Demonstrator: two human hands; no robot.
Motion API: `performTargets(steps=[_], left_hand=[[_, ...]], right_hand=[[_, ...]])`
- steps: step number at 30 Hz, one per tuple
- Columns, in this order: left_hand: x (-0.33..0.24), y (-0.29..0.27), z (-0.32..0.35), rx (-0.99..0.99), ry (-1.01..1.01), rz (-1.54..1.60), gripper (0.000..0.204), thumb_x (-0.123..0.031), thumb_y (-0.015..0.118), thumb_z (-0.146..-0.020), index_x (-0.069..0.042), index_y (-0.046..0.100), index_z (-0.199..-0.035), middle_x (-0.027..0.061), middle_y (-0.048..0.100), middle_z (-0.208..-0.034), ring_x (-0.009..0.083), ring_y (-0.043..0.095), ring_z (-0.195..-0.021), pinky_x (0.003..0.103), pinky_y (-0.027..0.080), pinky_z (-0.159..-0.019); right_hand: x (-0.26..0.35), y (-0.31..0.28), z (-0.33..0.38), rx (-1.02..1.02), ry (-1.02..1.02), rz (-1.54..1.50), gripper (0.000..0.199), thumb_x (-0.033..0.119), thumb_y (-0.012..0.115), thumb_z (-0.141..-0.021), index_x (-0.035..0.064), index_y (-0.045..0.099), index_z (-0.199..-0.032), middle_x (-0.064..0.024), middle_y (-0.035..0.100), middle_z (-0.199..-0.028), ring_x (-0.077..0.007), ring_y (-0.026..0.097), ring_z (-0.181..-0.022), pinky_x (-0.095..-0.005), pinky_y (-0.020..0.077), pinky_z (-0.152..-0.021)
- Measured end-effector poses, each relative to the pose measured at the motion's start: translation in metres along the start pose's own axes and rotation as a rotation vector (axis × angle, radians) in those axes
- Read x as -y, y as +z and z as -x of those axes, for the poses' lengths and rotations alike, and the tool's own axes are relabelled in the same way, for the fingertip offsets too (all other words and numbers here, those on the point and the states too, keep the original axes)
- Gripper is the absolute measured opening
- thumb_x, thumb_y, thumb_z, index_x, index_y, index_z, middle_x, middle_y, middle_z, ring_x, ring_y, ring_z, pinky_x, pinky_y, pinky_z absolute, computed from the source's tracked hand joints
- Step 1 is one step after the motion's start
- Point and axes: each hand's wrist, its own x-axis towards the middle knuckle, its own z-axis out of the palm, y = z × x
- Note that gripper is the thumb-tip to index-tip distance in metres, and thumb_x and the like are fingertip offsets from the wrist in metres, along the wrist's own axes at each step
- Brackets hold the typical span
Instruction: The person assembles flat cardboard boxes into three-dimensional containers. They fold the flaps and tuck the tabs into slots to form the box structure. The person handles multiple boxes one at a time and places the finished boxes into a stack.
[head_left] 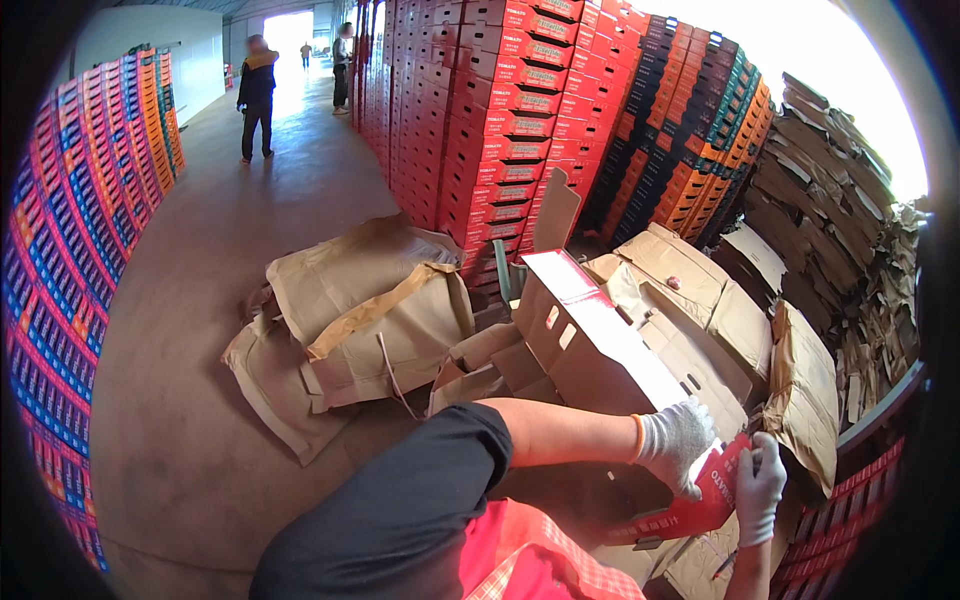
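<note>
My left hand (pixel 677 444), in a pale work glove, holds the edge of a red printed cardboard panel (pixel 712 490). My right hand (pixel 760 488), gloved too, is closed around the panel's other edge, close beside the left. Just beyond, a brown cardboard box piece (pixel 560 338) with oval hand holes and a glossy white and red strip stands tilted; whether it joins the red panel I cannot tell. My left forearm crosses in front of the cardboard. Brown paper sacks (pixel 690 275) lie behind it.
Flattened brown paper (pixel 370 300) lies on the floor (pixel 180 400) to the left. Tall stacks of red cartons (pixel 500 130) and multicoloured crates (pixel 680 120) rise ahead. More stacked cartons (pixel 80 230) line the left. Flattened cardboard (pixel 820 190) is piled at right. Several people stand far off.
</note>
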Motion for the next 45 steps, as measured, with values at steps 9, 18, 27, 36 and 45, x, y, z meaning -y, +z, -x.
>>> performTargets(steps=[9,18,27,36,45], left_hand=[[0.008,0.010,-0.003,0.023,0.081,-0.020,0.080,-0.071,0.075,-0.053,0.003,0.068,-0.083,0.0190,0.065,-0.086,0.0318,0.060,-0.085,0.039,0.046,-0.082],[-0.005,0.012,0.018,-0.205,-0.025,0.188,0.104,-0.068,0.078,-0.055,0.013,0.055,-0.116,0.0245,0.063,-0.105,0.0364,0.062,-0.097,0.040,0.045,-0.093],[0.038,0.022,0.069,-0.398,0.354,0.395,0.075,-0.027,0.074,-0.083,-0.002,0.042,-0.146,0.0189,0.054,-0.138,0.0317,0.053,-0.128,0.045,0.040,-0.109],[0.010,-0.001,0.229,-0.293,-0.079,0.091,0.132,-0.059,0.086,-0.053,-0.002,0.021,-0.153,0.0306,0.021,-0.155,0.0501,0.026,-0.141,0.058,0.025,-0.112],[-0.031,0.021,0.074,-0.242,0.209,0.090,0.083,-0.044,0.078,-0.062,0.002,0.055,-0.128,0.0251,0.051,-0.132,0.0392,0.052,-0.117,0.051,0.042,-0.096]], right_hand=[[-0.002,-0.005,-0.008,0.196,-0.019,0.155,0.034,0.016,0.059,-0.093,0.0048,0.049,-0.062,-0.0144,0.055,-0.058,-0.0351,0.052,-0.050,-0.0437,0.0375,-0.048],[0.027,0.049,-0.048,0.357,0.318,-0.165,0.016,0.014,0.062,-0.089,0.0010,0.070,-0.088,-0.0171,0.069,-0.072,-0.0224,0.069,-0.070,-0.0328,0.0533,-0.068],[0.085,0.021,-0.022,0.250,-0.136,-0.166,0.066,0.011,0.074,-0.062,-0.0029,0.058,-0.124,-0.0192,0.067,-0.107,-0.0266,0.066,-0.098,-0.0346,0.0532,-0.086],[-0.065,0.080,0.066,0.069,0.614,-0.896,0.062,0.017,0.063,-0.080,-0.0054,0.049,-0.136,-0.0138,0.061,-0.121,-0.0204,0.060,-0.106,-0.0320,0.0492,-0.093],[-0.093,0.112,0.097,-0.116,0.387,-1.104,0.037,0.020,0.046,-0.103,0.0003,0.053,-0.133,-0.0110,0.060,-0.125,-0.0206,0.060,-0.109,-0.0342,0.0486,-0.097]])
